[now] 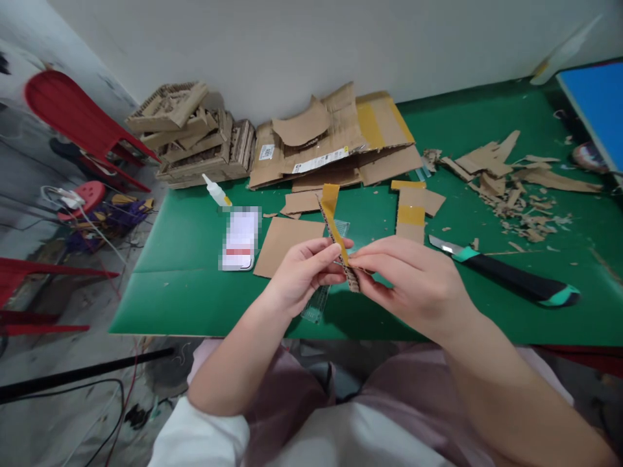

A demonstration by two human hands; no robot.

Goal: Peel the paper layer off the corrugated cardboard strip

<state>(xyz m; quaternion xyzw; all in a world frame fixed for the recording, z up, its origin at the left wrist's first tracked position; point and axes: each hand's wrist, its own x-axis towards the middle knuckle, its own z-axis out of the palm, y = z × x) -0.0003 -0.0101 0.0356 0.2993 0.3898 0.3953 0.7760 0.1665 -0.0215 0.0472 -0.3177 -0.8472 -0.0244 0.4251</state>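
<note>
My left hand [311, 269] is closed on a narrow cardboard strip [351, 279] with its corrugated edge turned up. Yellow-brown tape [331, 202] runs along the strip and stands out at its far end. From the other side, the fingertips of my right hand [413, 272] pinch the strip and tape. Below both hands a clear ruler [316, 305] lies on the green tabletop, partly covered by them. A flat cardboard square [285, 241] rests just left of the strip. To the right lies a black and green utility knife [511, 275], blade out.
Behind are larger cardboard sheets [331, 143] and stacked cardboard trays [204, 136]. A phone [241, 237] and a white glue bottle [215, 191] lie at the left. Torn scraps [506, 188] cover the back right. Taped cardboard [410, 207] sits beyond my right hand.
</note>
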